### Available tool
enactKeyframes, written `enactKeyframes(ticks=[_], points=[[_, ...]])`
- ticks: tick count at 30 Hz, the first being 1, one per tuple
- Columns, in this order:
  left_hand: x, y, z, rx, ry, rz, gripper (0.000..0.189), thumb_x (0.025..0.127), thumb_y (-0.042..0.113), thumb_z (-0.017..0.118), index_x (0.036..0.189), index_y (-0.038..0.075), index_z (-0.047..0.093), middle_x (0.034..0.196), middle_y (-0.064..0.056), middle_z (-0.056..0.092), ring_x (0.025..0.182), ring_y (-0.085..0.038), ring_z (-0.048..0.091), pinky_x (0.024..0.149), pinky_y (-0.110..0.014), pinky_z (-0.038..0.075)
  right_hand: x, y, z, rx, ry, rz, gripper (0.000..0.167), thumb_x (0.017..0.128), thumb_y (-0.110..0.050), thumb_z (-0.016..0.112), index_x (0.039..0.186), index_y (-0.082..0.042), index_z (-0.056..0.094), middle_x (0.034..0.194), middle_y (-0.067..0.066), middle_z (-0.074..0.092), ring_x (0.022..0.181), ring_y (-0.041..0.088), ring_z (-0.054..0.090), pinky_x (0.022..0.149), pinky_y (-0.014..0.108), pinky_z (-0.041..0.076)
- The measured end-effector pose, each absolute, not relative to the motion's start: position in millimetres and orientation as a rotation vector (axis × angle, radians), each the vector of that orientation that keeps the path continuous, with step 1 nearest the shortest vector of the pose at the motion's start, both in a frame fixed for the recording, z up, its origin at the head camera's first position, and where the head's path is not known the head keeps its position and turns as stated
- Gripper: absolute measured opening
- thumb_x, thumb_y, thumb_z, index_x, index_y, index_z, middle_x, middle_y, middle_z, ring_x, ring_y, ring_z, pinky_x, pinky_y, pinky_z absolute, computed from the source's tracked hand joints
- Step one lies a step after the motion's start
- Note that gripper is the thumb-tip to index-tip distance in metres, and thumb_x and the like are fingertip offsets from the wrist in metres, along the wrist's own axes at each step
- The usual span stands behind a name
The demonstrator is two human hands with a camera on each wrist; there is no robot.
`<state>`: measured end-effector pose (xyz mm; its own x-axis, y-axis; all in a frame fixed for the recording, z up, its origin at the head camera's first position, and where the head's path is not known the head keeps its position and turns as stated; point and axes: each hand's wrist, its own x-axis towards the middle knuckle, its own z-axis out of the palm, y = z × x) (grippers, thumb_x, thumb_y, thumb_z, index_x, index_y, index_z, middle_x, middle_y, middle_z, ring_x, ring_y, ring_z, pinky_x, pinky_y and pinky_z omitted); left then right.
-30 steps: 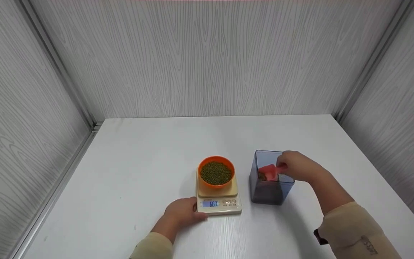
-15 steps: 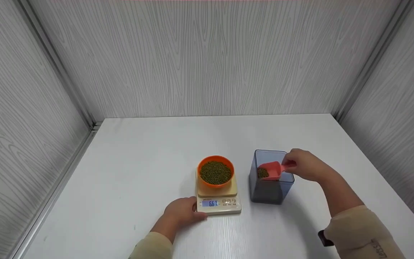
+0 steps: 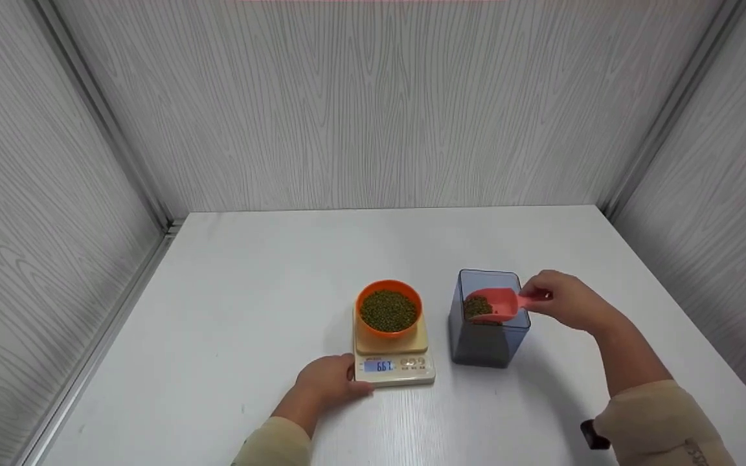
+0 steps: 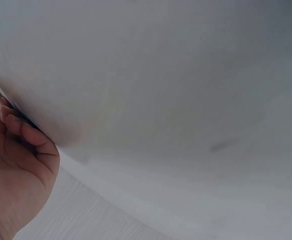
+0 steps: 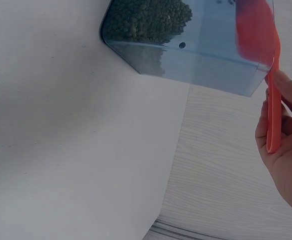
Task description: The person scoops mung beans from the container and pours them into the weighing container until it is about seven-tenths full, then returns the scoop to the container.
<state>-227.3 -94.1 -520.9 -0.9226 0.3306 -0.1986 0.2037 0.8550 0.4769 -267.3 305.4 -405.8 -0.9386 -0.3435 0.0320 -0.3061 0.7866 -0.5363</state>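
By its handle my right hand [image 3: 564,298] pinches a red scoop [image 3: 504,303], whose bowl sits in the mouth of a clear bluish container [image 3: 486,346]. Small green beans lie in the scoop. More of the beans [image 5: 146,22] show through the container wall in the right wrist view. With its thumb along the front edge and curled fingers at the side, my left hand [image 3: 329,380] holds the near left corner of a digital kitchen scale [image 3: 419,377]. On the scale stands an orange bowl [image 3: 390,283] filled with green beans [image 3: 388,311]. Its display reads about 667.
The white table [image 3: 269,278] stretches around the scale and the container. Grey wood-grain panels [image 3: 373,103] enclose it at the back and on both sides. A narrow gap separates the scale from the container.
My right hand has drawn the scoop up and to the right inside the container, and more beans show in its bowl. My left hand, scale and orange bowl stay in place.
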Motion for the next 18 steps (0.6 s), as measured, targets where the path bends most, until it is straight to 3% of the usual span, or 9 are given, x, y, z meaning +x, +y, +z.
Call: enactKeyframes(ticks=[18], points=[[-227.8, -94.5, -521.6, 0.423, 2.767, 0.65, 0.047, 0.073, 0.052, 0.068, 0.104, 0.016, 0.06, 0.096, -0.002, 0.064, 0.093, -0.025, 0.059, 0.083, -0.043, 0.043, -263.6, 324.6, -416.8, -0.408, 2.832, -1.112, 0.019, 0.085, -0.023, 0.065, 0.1, -0.011, 0.064, 0.095, 0.006, 0.057, 0.087, 0.022, 0.053, 0.073, 0.028, 0.047]])
